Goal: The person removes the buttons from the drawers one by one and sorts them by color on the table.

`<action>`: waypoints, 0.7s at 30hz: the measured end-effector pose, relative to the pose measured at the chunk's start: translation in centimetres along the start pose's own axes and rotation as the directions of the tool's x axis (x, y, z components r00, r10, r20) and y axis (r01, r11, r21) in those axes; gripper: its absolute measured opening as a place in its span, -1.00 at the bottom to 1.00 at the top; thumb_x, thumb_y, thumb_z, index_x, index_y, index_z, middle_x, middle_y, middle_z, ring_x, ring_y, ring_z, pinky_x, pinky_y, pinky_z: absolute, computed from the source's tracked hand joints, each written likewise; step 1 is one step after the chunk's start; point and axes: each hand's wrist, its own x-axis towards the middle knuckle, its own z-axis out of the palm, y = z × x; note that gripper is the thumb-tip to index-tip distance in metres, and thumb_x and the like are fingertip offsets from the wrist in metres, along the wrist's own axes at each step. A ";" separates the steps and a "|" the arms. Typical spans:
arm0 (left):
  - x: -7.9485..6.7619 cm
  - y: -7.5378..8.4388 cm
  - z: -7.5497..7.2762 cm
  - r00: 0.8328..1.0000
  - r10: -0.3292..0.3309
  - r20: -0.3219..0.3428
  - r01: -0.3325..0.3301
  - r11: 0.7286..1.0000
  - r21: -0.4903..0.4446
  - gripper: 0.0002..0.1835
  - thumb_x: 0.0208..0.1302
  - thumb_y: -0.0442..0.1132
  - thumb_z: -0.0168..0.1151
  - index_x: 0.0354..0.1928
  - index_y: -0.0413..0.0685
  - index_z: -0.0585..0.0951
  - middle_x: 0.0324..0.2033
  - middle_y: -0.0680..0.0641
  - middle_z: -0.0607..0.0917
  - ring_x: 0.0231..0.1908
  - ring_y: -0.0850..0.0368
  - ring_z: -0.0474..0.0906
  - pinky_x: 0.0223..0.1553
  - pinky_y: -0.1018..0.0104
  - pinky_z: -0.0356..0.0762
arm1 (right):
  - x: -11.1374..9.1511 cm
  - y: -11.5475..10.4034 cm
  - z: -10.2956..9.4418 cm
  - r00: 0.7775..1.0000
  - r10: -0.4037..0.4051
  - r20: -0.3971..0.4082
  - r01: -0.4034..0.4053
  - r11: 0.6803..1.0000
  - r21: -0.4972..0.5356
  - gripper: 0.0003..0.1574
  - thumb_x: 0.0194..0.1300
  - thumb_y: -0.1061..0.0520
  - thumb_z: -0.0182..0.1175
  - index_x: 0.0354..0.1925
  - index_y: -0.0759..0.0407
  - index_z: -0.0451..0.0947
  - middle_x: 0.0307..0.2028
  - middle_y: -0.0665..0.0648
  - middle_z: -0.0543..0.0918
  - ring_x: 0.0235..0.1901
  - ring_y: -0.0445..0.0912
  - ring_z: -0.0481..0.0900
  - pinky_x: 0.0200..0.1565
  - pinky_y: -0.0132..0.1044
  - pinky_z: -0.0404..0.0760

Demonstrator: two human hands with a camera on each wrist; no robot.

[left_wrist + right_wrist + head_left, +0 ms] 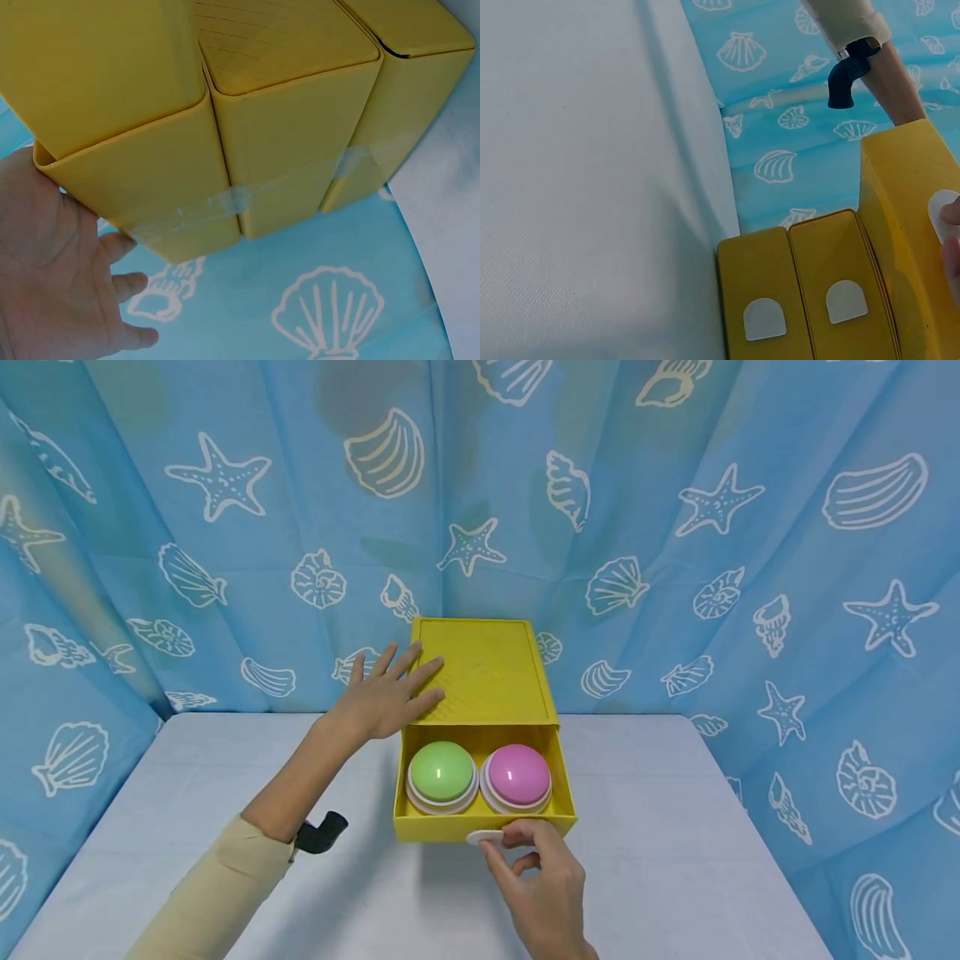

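Observation:
A yellow chest of three drawers stands on the table, its top drawer pulled out. Inside sit two dome-shaped push buttons on white bases, a green one at left and a pink one at right. My left hand rests at the chest's upper left edge, fingers spread and straight; the left wrist view shows its palm against the side. My right hand pinches the white tab handle on the drawer front with thumb and forefinger.
Two lower drawers with white tabs are pushed in, as the right wrist view shows. Clear tape runs along the chest's side. A white cloth covers the table, and a blue shell-print curtain hangs behind it.

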 end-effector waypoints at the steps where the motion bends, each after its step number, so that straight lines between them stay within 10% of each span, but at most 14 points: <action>1: 0.0 0.0 0.0 1.000 -0.001 0.002 0.001 1.000 0.000 -0.31 0.56 0.25 -0.31 0.60 0.18 0.02 0.57 -0.13 -0.14 0.52 -0.23 -0.36 0.36 -0.36 -0.43 | 0.0 0.0 0.0 1.000 -0.005 0.002 0.005 1.000 0.007 -0.50 -0.16 0.37 0.62 -0.32 0.12 0.54 -0.37 -0.09 0.60 -0.38 -0.28 0.62 -0.48 -0.56 0.55; 12: 0.0 -0.1 0.0 1.000 -0.003 0.003 0.003 1.000 -0.001 -0.31 0.56 0.26 -0.32 0.60 0.19 0.01 0.57 -0.12 -0.14 0.52 -0.24 -0.33 0.36 -0.37 -0.41 | 1.4 -0.2 -2.0 0.997 -0.035 0.063 0.022 0.980 0.200 -0.58 -0.07 0.42 0.56 -0.24 0.16 0.62 -0.31 0.00 0.68 -0.37 -0.14 0.69 -0.35 -0.39 0.68; 21: 0.0 0.0 -0.2 1.000 -0.004 0.023 0.004 1.000 -0.014 -0.30 0.56 0.27 -0.34 0.61 0.20 -0.01 0.57 -0.11 -0.17 0.52 -0.22 -0.38 0.36 -0.37 -0.43 | 4.6 -1.0 -4.9 0.957 -0.045 0.288 -0.050 0.948 0.315 -0.59 0.08 0.32 0.51 -0.07 0.24 0.64 -0.15 0.14 0.69 -0.18 -0.02 0.67 -0.20 -0.24 0.70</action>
